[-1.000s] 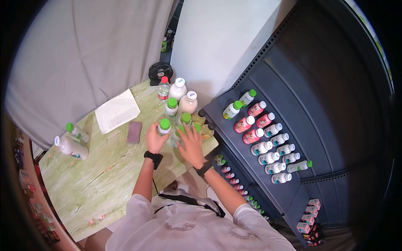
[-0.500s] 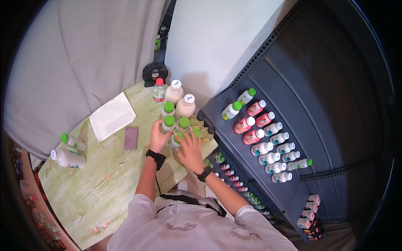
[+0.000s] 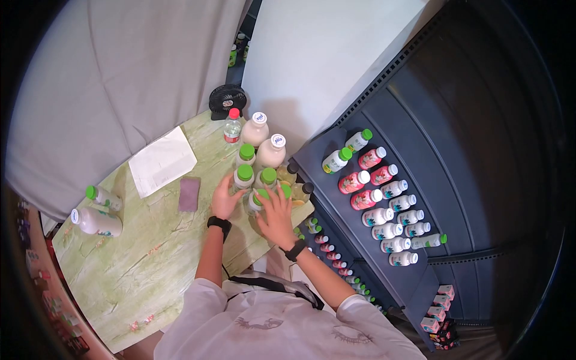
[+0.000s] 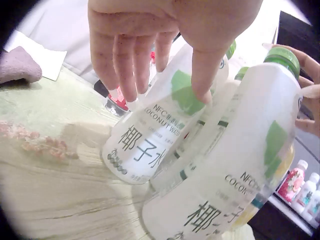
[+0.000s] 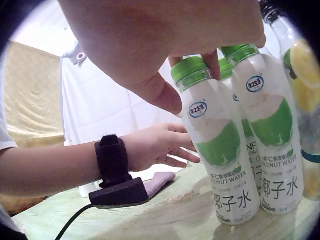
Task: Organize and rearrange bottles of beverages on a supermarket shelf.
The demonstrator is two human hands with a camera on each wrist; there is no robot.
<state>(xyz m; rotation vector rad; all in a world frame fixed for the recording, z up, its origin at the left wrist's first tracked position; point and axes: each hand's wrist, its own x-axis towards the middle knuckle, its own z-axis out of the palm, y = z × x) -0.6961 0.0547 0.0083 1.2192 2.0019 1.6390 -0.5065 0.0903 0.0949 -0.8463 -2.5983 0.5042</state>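
Near the table's right corner, several green-capped coconut water bottles stand close together. My left hand [image 3: 225,201] holds the left one of these coconut water bottles [image 4: 145,150], thumb on one side and fingers on the other. My right hand [image 3: 277,219] spreads over the nearest bottles, its fingers among the green caps. In the right wrist view its thumb lies along the shoulder of the front coconut water bottle [image 5: 217,140], with a fingertip behind the cap. Another coconut water bottle [image 5: 270,120] stands right beside that one.
Behind the group stand two large white-capped bottles [image 3: 271,153], a red-capped bottle [image 3: 232,128] and a black fan [image 3: 227,99]. Dark-capped lemon drinks [image 3: 300,193] flank it on the right. Paper [image 3: 162,161] and a purple cloth [image 3: 189,194] lie left. A dark shelf [image 3: 360,252] holds rows of bottles.
The bottle in my left hand has shifted right and away from me, closer to the group. My right hand stays over the nearest bottles. The head view has shifted slightly.
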